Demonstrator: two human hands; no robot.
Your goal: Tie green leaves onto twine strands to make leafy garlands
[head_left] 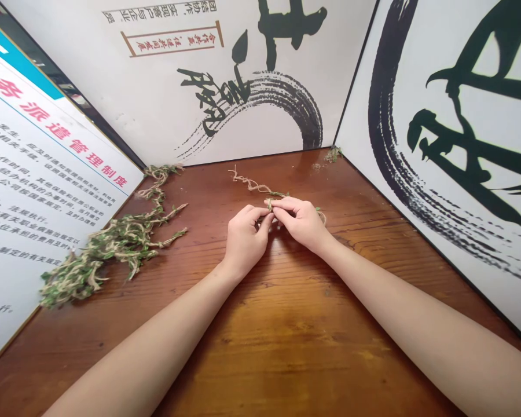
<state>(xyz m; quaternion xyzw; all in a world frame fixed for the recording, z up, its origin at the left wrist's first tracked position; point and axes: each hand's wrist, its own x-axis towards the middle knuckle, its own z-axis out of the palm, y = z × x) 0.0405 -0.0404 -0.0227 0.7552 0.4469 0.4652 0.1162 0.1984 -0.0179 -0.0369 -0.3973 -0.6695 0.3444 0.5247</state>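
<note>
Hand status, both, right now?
Left hand: closed, fingers pinching leafy jute twine.
Right hand: closed, fingers pinching the same twine, as far as visible.

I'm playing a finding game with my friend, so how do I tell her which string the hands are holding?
On the reddish-brown wooden table, look near the middle, where two hands meet. The left hand and right hand pinch a thin jute twine strand with small green leaves. It is one thin piece with a frayed end, not the big tangled heap of leafy twine on the left.
</note>
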